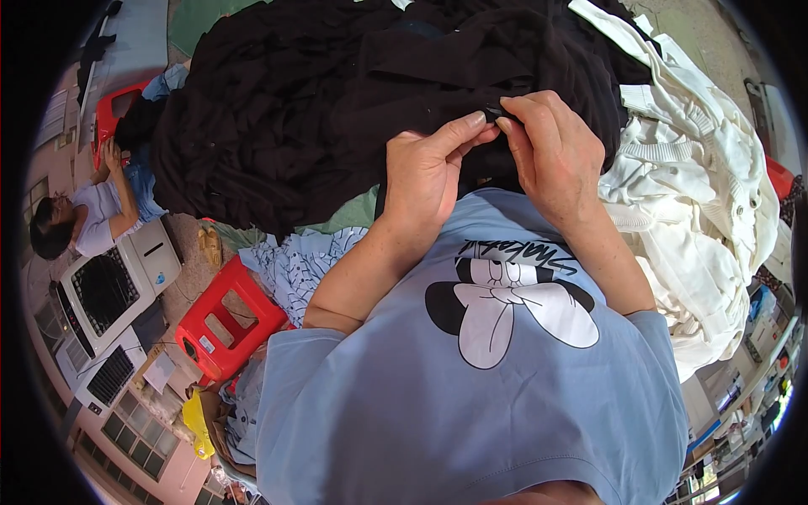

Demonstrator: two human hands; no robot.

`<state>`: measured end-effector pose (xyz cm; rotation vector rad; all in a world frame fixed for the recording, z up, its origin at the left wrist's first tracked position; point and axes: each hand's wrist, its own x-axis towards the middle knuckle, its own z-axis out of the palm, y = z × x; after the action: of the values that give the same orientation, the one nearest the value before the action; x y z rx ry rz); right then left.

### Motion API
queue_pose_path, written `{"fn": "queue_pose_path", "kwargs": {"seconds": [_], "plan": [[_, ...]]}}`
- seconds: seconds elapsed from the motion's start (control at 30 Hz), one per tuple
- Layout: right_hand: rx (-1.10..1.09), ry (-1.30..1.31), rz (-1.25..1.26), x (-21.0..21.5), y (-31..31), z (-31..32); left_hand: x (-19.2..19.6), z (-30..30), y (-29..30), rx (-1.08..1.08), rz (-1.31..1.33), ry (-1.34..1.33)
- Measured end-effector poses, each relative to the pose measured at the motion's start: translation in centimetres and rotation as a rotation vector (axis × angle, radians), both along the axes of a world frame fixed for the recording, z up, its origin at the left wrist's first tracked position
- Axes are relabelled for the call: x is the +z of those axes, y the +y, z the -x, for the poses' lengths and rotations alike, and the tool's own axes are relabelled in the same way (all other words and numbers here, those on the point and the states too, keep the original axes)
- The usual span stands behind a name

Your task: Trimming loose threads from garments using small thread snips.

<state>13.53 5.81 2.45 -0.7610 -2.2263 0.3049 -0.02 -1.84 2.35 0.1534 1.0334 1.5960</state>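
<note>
A large heap of black garments [278,109] lies in front of me. Over its near side, my left hand [425,172] is closed, thumb and fingers pinching a bit of black cloth [493,111]. Close beside it my right hand [555,147] pinches the same spot between thumb and forefinger. The two sets of fingertips almost touch. Whether a small part such as a button sits between them is too small to tell.
White knit garments [673,177] are heaped at the right. To the left stand a red plastic stool [227,320] and blue patterned cloth [307,265]. Another person [93,206] works at the far left, near a white machine-like unit [118,278].
</note>
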Motion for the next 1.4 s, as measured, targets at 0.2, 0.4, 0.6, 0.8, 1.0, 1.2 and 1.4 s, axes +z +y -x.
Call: {"fn": "queue_pose_path", "kwargs": {"seconds": [0.2, 0.4, 0.6, 0.8, 1.0, 1.2, 1.4], "plan": [[0.011, 0.037, 0.169, 0.0, 0.0, -0.5, -0.2, 0.0, -0.1, 0.008, 0.002, 0.007], [0.011, 0.057, 0.313, 0.4, 0.0, -0.4, -0.2, 0.0, 0.1, -0.004, -0.009, -0.028], [-0.003, 0.039, 0.332, 0.0, 0.5, -0.4, -0.7, 0.2, 0.0, 0.000, -0.010, -0.016], [0.078, 0.152, 0.697, -0.4, 0.8, 0.1, -0.7, -0.1, 0.2, -0.049, -0.037, 0.025], [0.084, 0.157, 0.745, -0.9, 2.0, -0.2, -0.7, 1.1, -0.1, -0.033, -0.013, -0.088], [-0.007, 0.070, 0.452, -2.0, 2.9, -0.2, -0.6, 1.9, -0.9, 0.041, -0.014, -0.006], [0.104, -0.017, 0.228, 1.5, 0.5, 0.7, -0.3, 1.4, -1.0, 0.039, -0.075, -0.054]]}}
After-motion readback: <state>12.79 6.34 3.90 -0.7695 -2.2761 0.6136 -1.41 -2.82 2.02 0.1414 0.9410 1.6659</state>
